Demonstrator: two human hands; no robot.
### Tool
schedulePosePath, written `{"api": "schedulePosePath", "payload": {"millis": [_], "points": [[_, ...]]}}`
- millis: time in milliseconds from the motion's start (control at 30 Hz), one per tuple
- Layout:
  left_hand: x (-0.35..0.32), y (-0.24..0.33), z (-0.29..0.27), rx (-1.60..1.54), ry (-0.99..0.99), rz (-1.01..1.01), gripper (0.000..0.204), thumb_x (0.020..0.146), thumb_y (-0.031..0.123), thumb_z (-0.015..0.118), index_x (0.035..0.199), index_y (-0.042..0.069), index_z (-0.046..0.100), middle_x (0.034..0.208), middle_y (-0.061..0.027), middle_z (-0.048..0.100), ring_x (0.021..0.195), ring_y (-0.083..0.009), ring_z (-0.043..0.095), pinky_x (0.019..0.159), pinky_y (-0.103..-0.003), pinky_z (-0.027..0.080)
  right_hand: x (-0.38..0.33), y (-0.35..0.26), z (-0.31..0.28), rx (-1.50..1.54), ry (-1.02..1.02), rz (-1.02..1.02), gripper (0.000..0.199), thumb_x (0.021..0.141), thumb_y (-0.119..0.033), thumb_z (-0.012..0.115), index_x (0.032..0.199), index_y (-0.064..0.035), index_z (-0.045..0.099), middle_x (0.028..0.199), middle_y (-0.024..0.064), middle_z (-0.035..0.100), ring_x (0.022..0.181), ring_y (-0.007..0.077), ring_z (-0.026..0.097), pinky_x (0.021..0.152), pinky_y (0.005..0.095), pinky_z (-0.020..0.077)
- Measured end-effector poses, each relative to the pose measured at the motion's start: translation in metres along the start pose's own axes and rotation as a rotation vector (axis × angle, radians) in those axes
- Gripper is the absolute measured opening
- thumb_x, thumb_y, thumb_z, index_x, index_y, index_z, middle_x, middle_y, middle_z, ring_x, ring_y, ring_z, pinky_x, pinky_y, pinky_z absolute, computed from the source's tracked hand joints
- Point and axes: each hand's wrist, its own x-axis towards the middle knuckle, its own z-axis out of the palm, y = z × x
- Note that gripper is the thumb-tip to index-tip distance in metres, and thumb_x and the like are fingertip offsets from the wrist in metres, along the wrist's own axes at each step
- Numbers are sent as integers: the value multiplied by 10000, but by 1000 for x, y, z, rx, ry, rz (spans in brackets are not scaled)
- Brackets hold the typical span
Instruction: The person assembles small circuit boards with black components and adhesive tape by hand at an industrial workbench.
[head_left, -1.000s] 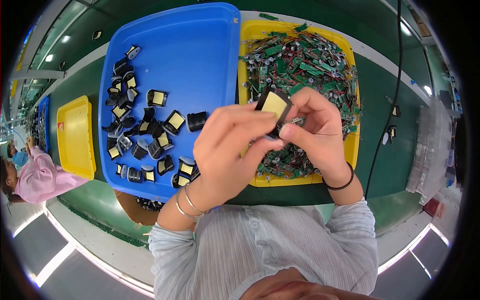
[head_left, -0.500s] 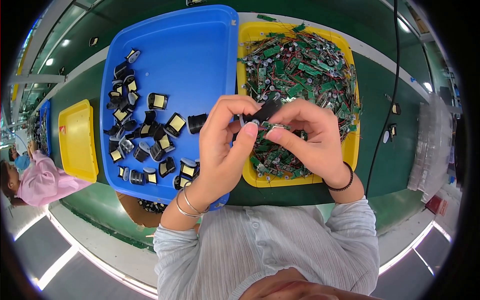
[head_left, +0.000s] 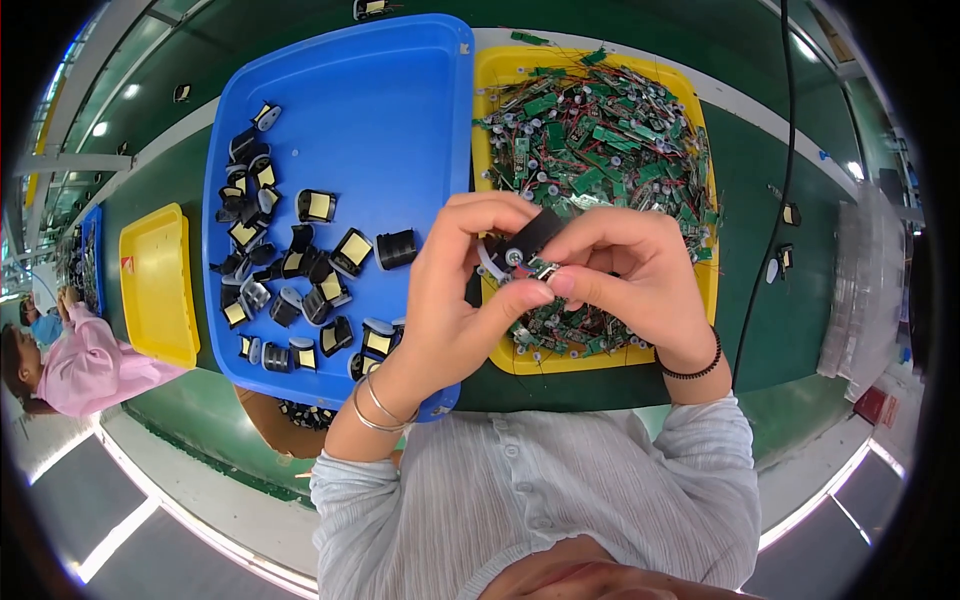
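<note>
Over the yellow tray's (head_left: pixel 706 262) near rim, both hands (head_left: pixel 560 275) pinch a black part (head_left: pixel 530 236).

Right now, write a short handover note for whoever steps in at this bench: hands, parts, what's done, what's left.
Left hand and right hand: both pinch one small black part with a small circuit board at it, held above the trays.
Blue tray: a scatter of black housings with yellow faces on its left side; the rest is bare.
Yellow tray: heaped with loose green circuit boards and wires.
Done: cannot tell whether the tray's housings are finished.
Left: the piece in hand isn't set down, and the board heap is still large.
</note>
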Motion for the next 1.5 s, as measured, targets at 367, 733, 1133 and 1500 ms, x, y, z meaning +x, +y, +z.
{"api": "schedulePosePath", "payload": {"millis": [367,733,1133,1500], "points": [[2,7,-16,-2,81,1,351,737,53,638,1053,2,493,956,-68,555,799,-112,546,693,-225,433,0,-4,-3,205,-129,168,103,727,-42,654,787,11,588,716,29,587,594,67,536,523,177,429],[4,12,-18,39,117,-22,326,741,42,628,1044,5,511,914,-54,577,766,-94,553,634,-205,447,1,4,-1,89,-179,71,133,720,-89,675,774,-36,565,761,-3,577,652,46,496,573,185,384],[1,9,-14,-333,-56,-327,289,810,112,561,1076,12,507,872,-24,550,631,-26,473,487,-146,396,-2,-4,2,181,-7,24,114,755,-41,633,817,-8,543,692,6,560,607,42,524,521,168,430],[-1,6,-7,-437,5,-353,298,833,125,535,1091,-13,481,889,-50,547,571,-46,484,470,-163,424,-1,-3,1,177,-59,54,114,753,-41,631,798,-12,530,678,6,557,593,40,522,509,169,433]]}}
